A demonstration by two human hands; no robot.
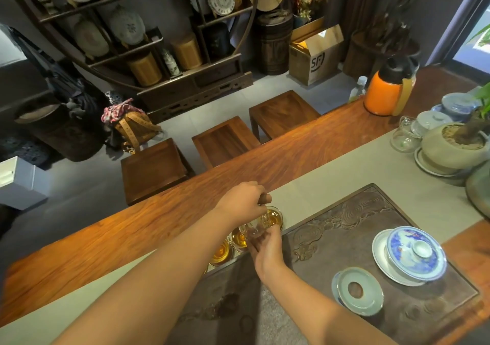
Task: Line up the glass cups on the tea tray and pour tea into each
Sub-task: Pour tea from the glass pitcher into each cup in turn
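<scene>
Three glass cups stand in a row along the far left edge of the dark carved tea tray [344,220]: the far cup [275,216], the middle cup [238,238] and the near cup [220,252], all holding amber tea. My left hand [242,201] grips the wooden handle [266,198] of a clear glass pitcher [255,228], tilted over the cups between the far and middle ones. My right hand [266,247] cradles the pitcher from below, thumb against its right side. More cups may be hidden under my left forearm.
A blue-and-white lidded gaiwan [415,251] on a saucer and a celadon strainer dish [359,291] sit on the tray's right part. A potted plant [450,145], glassware [404,135] and an orange thermos [387,90] stand far right. Three wooden stools [225,143] line the table's far side.
</scene>
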